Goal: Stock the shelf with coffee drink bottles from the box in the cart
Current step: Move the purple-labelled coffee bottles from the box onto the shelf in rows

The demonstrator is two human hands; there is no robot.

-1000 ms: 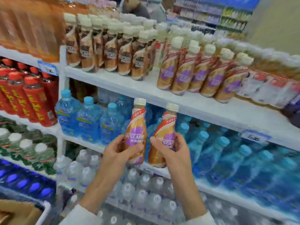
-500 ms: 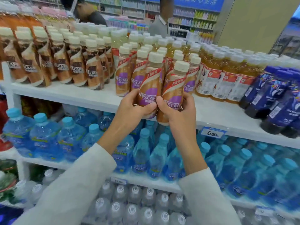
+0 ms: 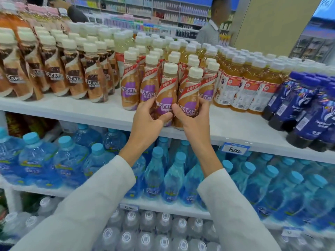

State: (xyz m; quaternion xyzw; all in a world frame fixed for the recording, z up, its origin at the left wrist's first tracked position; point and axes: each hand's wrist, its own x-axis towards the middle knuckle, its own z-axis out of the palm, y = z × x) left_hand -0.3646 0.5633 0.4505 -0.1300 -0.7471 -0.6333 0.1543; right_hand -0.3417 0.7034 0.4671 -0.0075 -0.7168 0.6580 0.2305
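- Head view: left hand (image 3: 150,121) is wrapped around the lower body of one coffee drink bottle (image 3: 167,89), with the thumb across the label.
- Right hand (image 3: 193,122) is curled around a second coffee drink bottle (image 3: 192,91). The two bottles are touching, side by side.
- Both are held upright over the front of the white shelf (image 3: 76,110), just before the purple-label row (image 3: 130,84). The bases are hidden by the fingers, so contact with the shelf cannot be told.
- "NESCAFE" is read on both purple labels. The red band carries Chinese characters that cannot be made out.
- "NESCAFE" is also read on the brown-label bottles (image 3: 73,77) at left.
- Price tag (image 3: 235,149) reads "6.00".
- Amber bottles (image 3: 237,84) and dark blue bottles (image 3: 308,113) at right: print too small to read.
- Blue-capped water bottles (image 3: 70,160) below: labels blurred.
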